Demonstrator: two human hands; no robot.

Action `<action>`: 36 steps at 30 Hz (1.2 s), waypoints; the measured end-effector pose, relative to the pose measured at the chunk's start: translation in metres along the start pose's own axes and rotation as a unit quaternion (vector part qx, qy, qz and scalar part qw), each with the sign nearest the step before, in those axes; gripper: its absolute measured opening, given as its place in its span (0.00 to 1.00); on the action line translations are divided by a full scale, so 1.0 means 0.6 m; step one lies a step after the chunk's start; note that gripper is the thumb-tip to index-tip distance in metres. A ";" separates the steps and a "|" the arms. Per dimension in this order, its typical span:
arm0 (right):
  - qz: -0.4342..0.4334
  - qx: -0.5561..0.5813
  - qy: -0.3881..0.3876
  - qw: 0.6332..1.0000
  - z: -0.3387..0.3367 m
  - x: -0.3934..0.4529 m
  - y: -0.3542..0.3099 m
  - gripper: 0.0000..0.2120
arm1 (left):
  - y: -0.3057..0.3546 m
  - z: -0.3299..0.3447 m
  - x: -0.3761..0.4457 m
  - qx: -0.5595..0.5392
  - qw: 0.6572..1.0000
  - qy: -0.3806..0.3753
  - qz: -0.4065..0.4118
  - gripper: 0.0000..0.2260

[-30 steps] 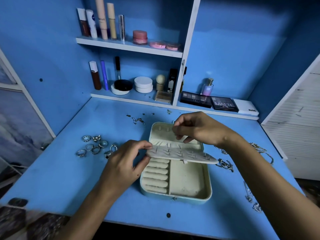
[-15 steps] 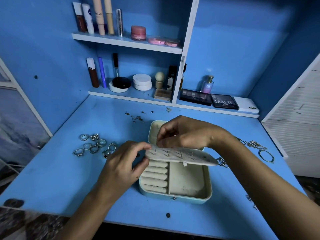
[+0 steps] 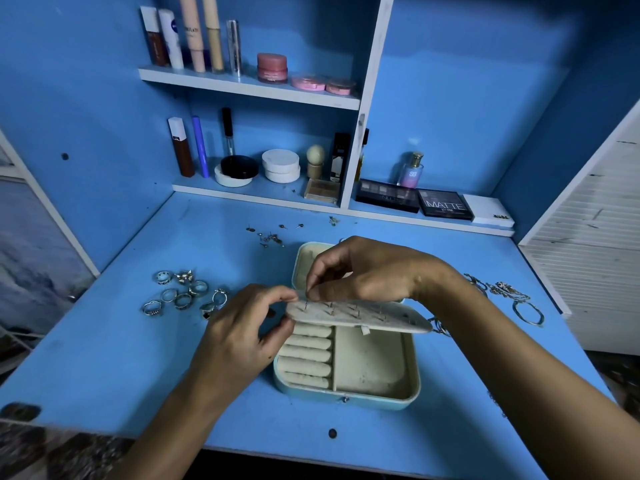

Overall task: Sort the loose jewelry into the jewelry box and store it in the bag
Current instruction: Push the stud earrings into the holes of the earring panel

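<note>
The jewelry box (image 3: 346,368) lies open at the lower middle of the frame on the blue desk (image 3: 104,358); it looks light and fairly rigid, a pale blue shell with a cream lining, best taken by its outer walls and not by the thin earring panel (image 3: 360,315) held level above it. That panel seems stiff enough to be held by one end, yet the stud posts poking out of it are fine and easily bent; they call for fingertip handling only. The left hand (image 3: 239,337) pinches the panel's left edge between thumb and curled fingers; the right hand (image 3: 363,271) has thumb and forefinger closed together at the panel's upper left corner, apparently on a small stud (too small to make out plainly). Inside the box, a row of soft cream ring rolls (image 3: 306,356) sits at the left and a bare compartment at the right.

The rings (image 3: 183,294), silvery and hard, lie in a loose cluster at middle left of the frame; they would slip and roll, so each wants a pinch across its band. More studs (image 3: 270,237) are scattered just above the box; chains and bangles (image 3: 516,299) lie at middle right, limp and apt to tangle. No bag is in view.
</note>
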State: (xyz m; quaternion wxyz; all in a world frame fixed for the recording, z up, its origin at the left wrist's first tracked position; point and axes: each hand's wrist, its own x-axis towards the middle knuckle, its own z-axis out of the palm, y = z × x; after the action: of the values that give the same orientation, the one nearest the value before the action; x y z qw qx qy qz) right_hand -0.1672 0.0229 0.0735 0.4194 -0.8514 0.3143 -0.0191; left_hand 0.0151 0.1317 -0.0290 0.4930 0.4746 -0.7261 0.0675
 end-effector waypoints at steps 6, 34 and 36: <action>0.000 0.005 -0.003 1.000 0.001 0.001 0.000 0.04 | 0.001 0.001 0.001 0.000 1.000 0.003 -0.004 0.11; -0.002 -0.029 -0.006 1.000 0.001 -0.004 -0.009 0.02 | 0.002 0.001 0.000 -0.010 1.000 0.002 -0.022 0.11; 0.005 -0.042 -0.008 0.999 0.001 -0.005 -0.015 0.02 | 0.003 0.000 0.000 -0.011 1.000 0.003 -0.022 0.11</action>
State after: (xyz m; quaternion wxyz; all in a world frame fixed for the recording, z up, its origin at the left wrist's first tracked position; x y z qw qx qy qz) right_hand -0.1645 0.0290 0.0805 0.3857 -0.8669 0.3159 0.0037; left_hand 0.0138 0.1325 -0.0284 0.5014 0.4847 -0.7150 0.0498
